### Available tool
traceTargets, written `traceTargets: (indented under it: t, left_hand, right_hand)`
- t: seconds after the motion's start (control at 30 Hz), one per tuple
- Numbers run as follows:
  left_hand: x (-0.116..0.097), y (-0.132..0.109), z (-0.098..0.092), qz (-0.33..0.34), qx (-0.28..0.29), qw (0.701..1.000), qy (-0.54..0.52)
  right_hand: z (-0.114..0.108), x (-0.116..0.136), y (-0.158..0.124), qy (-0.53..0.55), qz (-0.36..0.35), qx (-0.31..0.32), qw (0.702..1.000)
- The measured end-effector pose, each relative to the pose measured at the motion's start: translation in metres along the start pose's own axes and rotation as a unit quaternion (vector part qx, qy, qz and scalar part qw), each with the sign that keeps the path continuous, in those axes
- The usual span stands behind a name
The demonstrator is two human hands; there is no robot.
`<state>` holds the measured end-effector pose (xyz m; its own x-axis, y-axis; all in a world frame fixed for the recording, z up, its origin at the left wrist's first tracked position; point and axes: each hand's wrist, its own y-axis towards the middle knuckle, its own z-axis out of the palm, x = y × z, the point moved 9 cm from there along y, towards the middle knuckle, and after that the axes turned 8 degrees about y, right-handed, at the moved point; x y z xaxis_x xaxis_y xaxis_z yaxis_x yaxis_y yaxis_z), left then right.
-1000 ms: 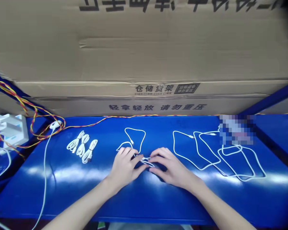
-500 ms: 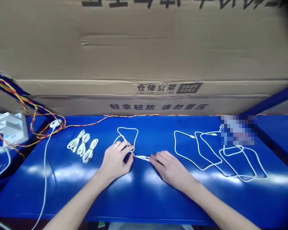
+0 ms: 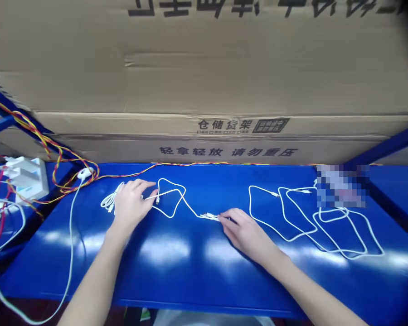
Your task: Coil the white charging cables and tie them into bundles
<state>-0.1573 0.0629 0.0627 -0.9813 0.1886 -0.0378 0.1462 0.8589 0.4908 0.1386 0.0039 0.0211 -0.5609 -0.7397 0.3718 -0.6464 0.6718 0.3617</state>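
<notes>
A loose white USB cable (image 3: 172,182) lies in a loop on the blue shelf between my hands. My left hand (image 3: 133,203) is at the loop's left end, the cable running out between thumb and fingers, with the index finger lifted apart. Beneath and behind this hand is a tied bundle of white cable (image 3: 109,200); the bundles beside it are hidden. A white connector (image 3: 157,199) lies just right of the thumb. My right hand (image 3: 240,231) pinches the folded strands of the same cable (image 3: 209,216) at their right end, low over the shelf.
More loose white cable (image 3: 289,237) spreads in loops on the right, beside a pixelated package (image 3: 342,185). A cardboard box (image 3: 204,81) walls off the back. Red-yellow wires (image 3: 59,149), a white power strip (image 3: 30,181) and a hanging white cord (image 3: 71,235) are at left.
My left hand has moved left, drawing the cable with it, and now covers most of the tied bundles. My right hand stays nearly in place. The view has shifted slightly.
</notes>
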Motion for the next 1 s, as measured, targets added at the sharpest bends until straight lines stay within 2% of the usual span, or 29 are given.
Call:
traceTargets:
  t: [0.17,0.37,0.53,0.63,0.73,0.87,1.0]
  left_hand:
    - [-0.035,-0.002,0.001,0.102,0.047,0.987,-0.118]
    - [-0.078,-0.010,0.015,0.167,0.059,0.978,-0.115]
    - [-0.105,-0.012,0.019,0.182,0.047,0.974,-0.123]
    - [-0.120,-0.015,0.024,0.191,0.079,0.958,-0.198]
    - [-0.131,-0.022,0.030,0.208,0.142,0.928,-0.274]
    - [-0.138,-0.032,0.030,0.223,0.179,0.910,-0.300]
    - [-0.143,-0.037,0.029,0.223,0.225,0.895,-0.313]
  right_hand:
    - [-0.001,-0.006,0.001,0.006,0.023,-0.002,1.000]
    - [0.000,0.003,0.003,0.043,-0.011,0.041,0.998]
    - [0.006,0.024,0.005,0.063,-0.049,0.063,0.995]
    - [0.012,0.035,0.005,0.079,-0.070,0.075,0.992]
    - [0.012,0.037,0.005,0.067,-0.075,0.059,0.993]
    - [0.003,0.033,0.003,0.028,-0.068,-0.001,0.997]
    - [0.010,0.029,0.000,0.045,-0.076,0.017,0.996]
